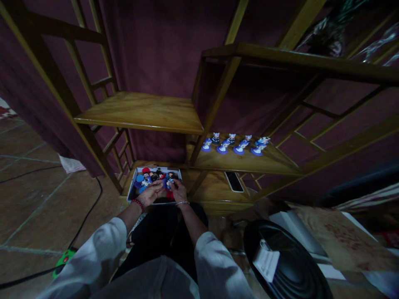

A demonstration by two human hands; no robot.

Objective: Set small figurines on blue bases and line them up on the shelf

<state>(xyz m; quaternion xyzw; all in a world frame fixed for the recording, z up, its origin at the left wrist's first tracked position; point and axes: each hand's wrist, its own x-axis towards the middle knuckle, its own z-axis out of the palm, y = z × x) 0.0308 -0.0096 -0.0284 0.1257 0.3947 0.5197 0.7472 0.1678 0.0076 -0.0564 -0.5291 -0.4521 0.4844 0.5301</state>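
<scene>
Both my hands meet over the near right part of a white-edged box (130,189) on the low shelf. Between them is a small blue and white figurine (168,183). My right hand (179,191) pinches it from the right, and the fingers of my left hand (153,192) close on its purple-blue base. Several figurines in red, black and blue lie jumbled in the box. On the raised shelf (249,164) to the right, several figurines stand upright in two rows; the front row has purple bases (239,149).
A phone (234,182) lies on the low shelf right of the box. Wooden uprights (215,112) and an upper left shelf (140,110) frame the space. A round black object (293,265) stands at lower right, a green power strip (64,261) at lower left.
</scene>
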